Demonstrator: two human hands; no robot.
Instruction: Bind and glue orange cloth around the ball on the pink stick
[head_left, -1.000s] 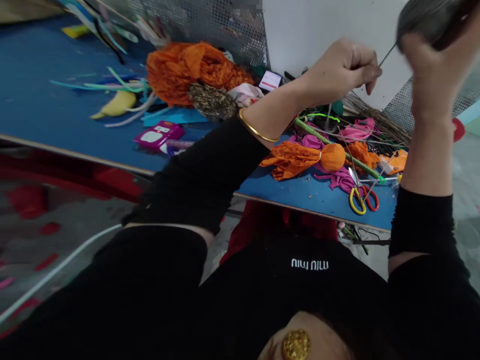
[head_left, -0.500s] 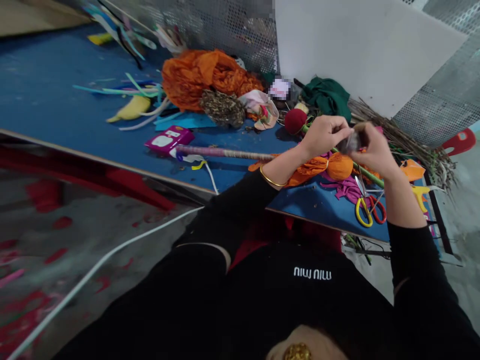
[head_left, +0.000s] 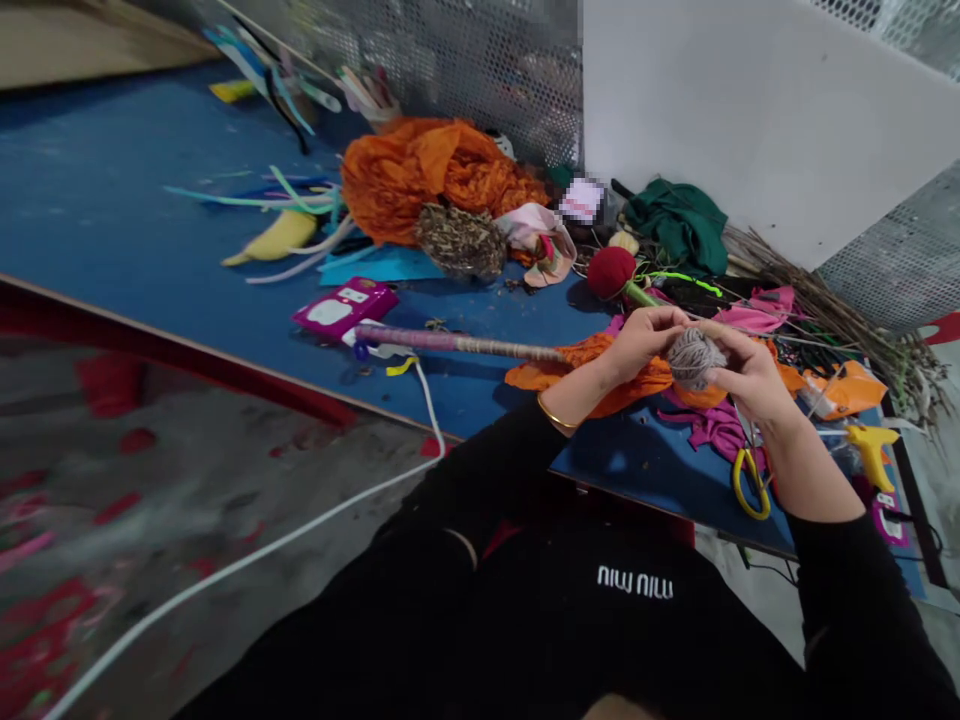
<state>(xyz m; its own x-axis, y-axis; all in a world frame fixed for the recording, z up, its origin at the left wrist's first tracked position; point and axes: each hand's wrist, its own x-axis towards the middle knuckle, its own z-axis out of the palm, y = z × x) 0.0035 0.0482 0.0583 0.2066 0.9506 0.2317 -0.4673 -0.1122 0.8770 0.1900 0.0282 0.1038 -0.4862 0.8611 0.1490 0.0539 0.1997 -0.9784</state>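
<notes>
A ball of grey yarn [head_left: 691,360] is held up above the right part of the table. My right hand [head_left: 754,378] wraps its fingers and thumb around the ball's right side. At the upper left edge of the ball, my left hand [head_left: 637,345] is closed in a pinch on the yarn; the strand between its fingertips is too small to make out. Beneath both hands lies orange crinkled fabric [head_left: 600,395], partly covered. A wrapped stick [head_left: 480,346] runs left from it. Yellow-handled scissors [head_left: 742,485] lie below my right hand, partly hidden by my forearm.
On the blue table [head_left: 495,400] are a purple box [head_left: 345,308], a red ball [head_left: 611,272] on a green stem, a dried brown clump [head_left: 461,242] and orange cloth [head_left: 420,175]. A yellow glue gun [head_left: 874,455] lies right. A white cable [head_left: 300,530] hangs over the front edge.
The hands and the yarn ball have come lower and nearer in view. The ball, blurred before, now shows clearly. The camera view has shifted slightly.
</notes>
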